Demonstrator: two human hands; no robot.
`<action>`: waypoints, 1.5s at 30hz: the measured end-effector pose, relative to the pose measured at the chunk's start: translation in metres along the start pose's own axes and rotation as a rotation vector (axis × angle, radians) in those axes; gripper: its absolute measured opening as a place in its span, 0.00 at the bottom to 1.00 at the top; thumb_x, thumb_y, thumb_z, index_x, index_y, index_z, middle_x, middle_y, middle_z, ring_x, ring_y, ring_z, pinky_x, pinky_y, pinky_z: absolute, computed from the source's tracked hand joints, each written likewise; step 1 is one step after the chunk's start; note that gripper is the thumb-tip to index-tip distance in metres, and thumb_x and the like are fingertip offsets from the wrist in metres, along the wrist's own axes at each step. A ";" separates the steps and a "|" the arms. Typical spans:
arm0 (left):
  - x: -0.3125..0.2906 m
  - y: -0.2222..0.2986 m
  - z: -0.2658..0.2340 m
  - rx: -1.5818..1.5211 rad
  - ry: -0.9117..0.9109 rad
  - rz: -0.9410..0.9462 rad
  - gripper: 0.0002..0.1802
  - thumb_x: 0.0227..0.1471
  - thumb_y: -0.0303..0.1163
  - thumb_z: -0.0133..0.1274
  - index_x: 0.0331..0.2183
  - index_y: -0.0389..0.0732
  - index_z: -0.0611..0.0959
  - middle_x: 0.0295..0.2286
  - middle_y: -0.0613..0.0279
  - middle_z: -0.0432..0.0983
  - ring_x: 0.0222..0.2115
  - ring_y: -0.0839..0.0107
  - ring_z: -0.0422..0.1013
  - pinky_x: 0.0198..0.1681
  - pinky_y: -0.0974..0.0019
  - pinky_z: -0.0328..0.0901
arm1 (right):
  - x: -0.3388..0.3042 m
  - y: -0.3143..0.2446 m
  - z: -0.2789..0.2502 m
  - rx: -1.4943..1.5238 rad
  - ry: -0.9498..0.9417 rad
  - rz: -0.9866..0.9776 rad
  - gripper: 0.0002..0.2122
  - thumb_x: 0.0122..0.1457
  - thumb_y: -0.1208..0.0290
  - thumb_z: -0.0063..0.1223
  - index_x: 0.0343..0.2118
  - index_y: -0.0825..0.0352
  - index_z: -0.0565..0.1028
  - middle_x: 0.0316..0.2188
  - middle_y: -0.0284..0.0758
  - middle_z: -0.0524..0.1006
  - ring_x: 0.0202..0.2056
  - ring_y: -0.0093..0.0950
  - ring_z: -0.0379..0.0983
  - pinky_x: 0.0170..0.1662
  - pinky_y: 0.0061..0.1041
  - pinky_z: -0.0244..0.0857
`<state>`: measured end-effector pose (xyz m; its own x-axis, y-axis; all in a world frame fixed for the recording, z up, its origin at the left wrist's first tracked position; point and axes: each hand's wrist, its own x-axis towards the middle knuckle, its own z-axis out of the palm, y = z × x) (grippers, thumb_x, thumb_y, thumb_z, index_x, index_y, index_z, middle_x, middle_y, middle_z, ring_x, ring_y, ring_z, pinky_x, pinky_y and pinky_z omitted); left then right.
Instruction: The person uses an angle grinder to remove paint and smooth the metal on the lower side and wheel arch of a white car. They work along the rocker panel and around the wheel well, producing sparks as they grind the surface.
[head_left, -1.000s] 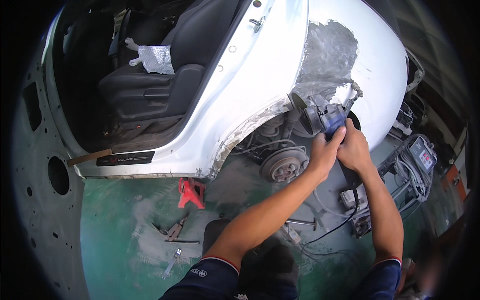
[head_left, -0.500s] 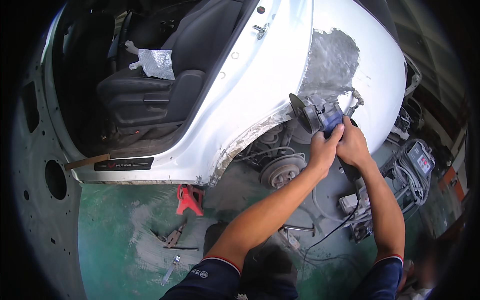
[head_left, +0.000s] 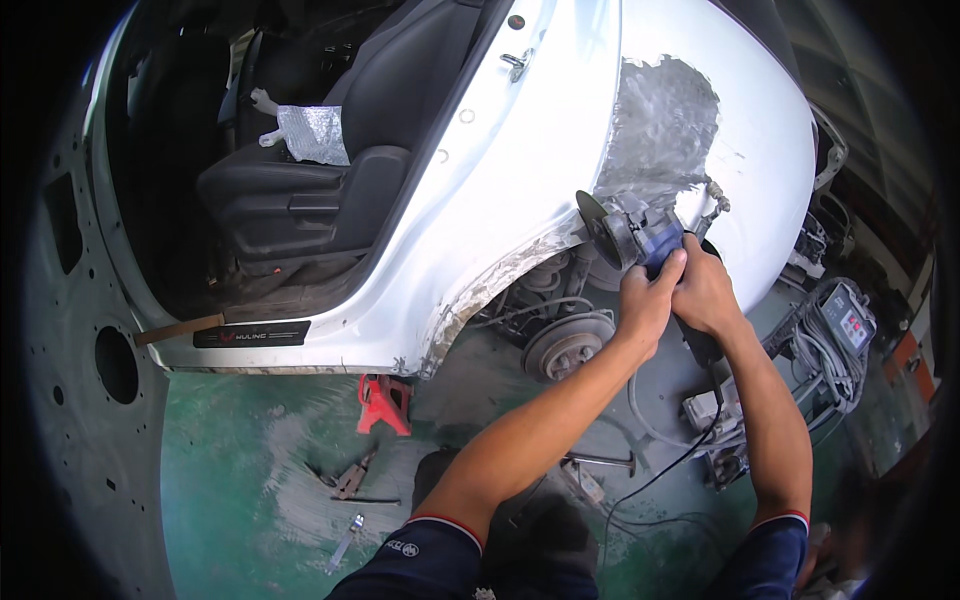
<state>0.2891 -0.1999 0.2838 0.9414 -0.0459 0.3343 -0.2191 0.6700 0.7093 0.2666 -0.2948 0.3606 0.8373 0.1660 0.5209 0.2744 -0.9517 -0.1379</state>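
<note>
Both my hands grip a blue and grey angle grinder (head_left: 655, 238), held at the rear wheel arch of a silver-white car body (head_left: 505, 215). My left hand (head_left: 648, 298) is closed around the grinder's near side. Closed too, my right hand (head_left: 705, 290) wraps the body just behind it, with the black power cord (head_left: 690, 452) trailing down. The grinder's disc (head_left: 592, 214) stands edge-on by the arch lip; whether it touches the metal I cannot tell. Above it lies a bare grey sanded patch (head_left: 660, 125) on the panel. The arch edge (head_left: 500, 285) is rough and stripped.
A brake disc (head_left: 568, 348) shows inside the arch. Under the sill stands a red jack stand (head_left: 384, 404). Pliers (head_left: 352, 478) and a hammer (head_left: 600, 461) lie on the green floor. At right is a machine with coiled cables (head_left: 835, 340); at left, a bare door panel (head_left: 125, 460).
The view has shifted very slightly, so the car and floor things sit a little differently. My hands and the grinder keep nearly the same place at the arch.
</note>
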 end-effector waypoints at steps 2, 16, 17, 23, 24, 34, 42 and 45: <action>0.000 -0.001 0.000 -0.003 0.001 -0.018 0.23 0.63 0.46 0.61 0.43 0.32 0.83 0.39 0.63 0.80 0.38 0.78 0.73 0.43 0.70 0.68 | 0.000 -0.001 -0.001 0.007 -0.007 -0.006 0.20 0.54 0.61 0.59 0.42 0.73 0.68 0.32 0.60 0.79 0.39 0.60 0.77 0.42 0.55 0.69; -0.002 0.008 -0.001 0.039 0.029 0.011 0.25 0.62 0.47 0.61 0.44 0.32 0.83 0.39 0.63 0.80 0.39 0.78 0.73 0.44 0.69 0.68 | 0.003 -0.003 0.001 0.011 -0.003 -0.018 0.21 0.54 0.62 0.59 0.42 0.74 0.69 0.33 0.60 0.80 0.40 0.60 0.78 0.43 0.55 0.70; -0.002 0.009 -0.001 0.038 0.027 0.015 0.25 0.62 0.48 0.61 0.44 0.31 0.83 0.39 0.62 0.80 0.39 0.78 0.73 0.44 0.69 0.68 | 0.004 -0.003 0.002 0.009 0.000 -0.016 0.21 0.54 0.62 0.59 0.42 0.74 0.69 0.33 0.60 0.80 0.40 0.60 0.78 0.43 0.55 0.70; -0.002 0.014 -0.002 0.044 0.025 -0.001 0.26 0.62 0.48 0.61 0.44 0.31 0.83 0.40 0.62 0.80 0.40 0.77 0.73 0.45 0.69 0.67 | 0.007 -0.005 0.004 -0.008 0.012 -0.029 0.20 0.54 0.62 0.59 0.41 0.74 0.69 0.33 0.59 0.80 0.39 0.60 0.78 0.43 0.54 0.70; -0.002 0.014 -0.002 0.048 0.033 0.010 0.26 0.62 0.48 0.61 0.44 0.31 0.83 0.40 0.62 0.80 0.40 0.77 0.73 0.45 0.68 0.67 | 0.007 -0.006 0.003 -0.010 0.009 -0.022 0.20 0.54 0.62 0.59 0.41 0.74 0.69 0.33 0.59 0.80 0.39 0.59 0.78 0.43 0.54 0.70; 0.001 0.020 -0.003 0.008 0.017 0.016 0.27 0.62 0.50 0.62 0.44 0.32 0.83 0.38 0.63 0.79 0.38 0.78 0.72 0.43 0.68 0.67 | 0.011 -0.014 -0.002 -0.054 0.010 -0.028 0.23 0.52 0.61 0.61 0.43 0.77 0.70 0.33 0.58 0.81 0.39 0.58 0.79 0.43 0.52 0.72; 0.003 0.020 -0.003 -0.023 0.016 0.020 0.26 0.62 0.50 0.61 0.43 0.32 0.82 0.38 0.63 0.79 0.37 0.79 0.73 0.40 0.69 0.68 | 0.012 -0.017 -0.004 -0.078 0.005 -0.015 0.24 0.52 0.62 0.61 0.44 0.77 0.70 0.34 0.58 0.81 0.40 0.57 0.79 0.44 0.51 0.72; 0.004 0.020 -0.005 -0.019 0.021 0.022 0.26 0.62 0.50 0.61 0.44 0.33 0.82 0.37 0.64 0.79 0.36 0.79 0.73 0.39 0.70 0.68 | 0.011 -0.020 -0.004 -0.064 0.013 -0.007 0.25 0.52 0.61 0.61 0.45 0.77 0.70 0.35 0.58 0.81 0.40 0.57 0.79 0.44 0.51 0.72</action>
<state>0.2903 -0.1835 0.2963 0.9416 -0.0159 0.3363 -0.2348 0.6849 0.6898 0.2682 -0.2754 0.3725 0.8291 0.1695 0.5328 0.2490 -0.9652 -0.0803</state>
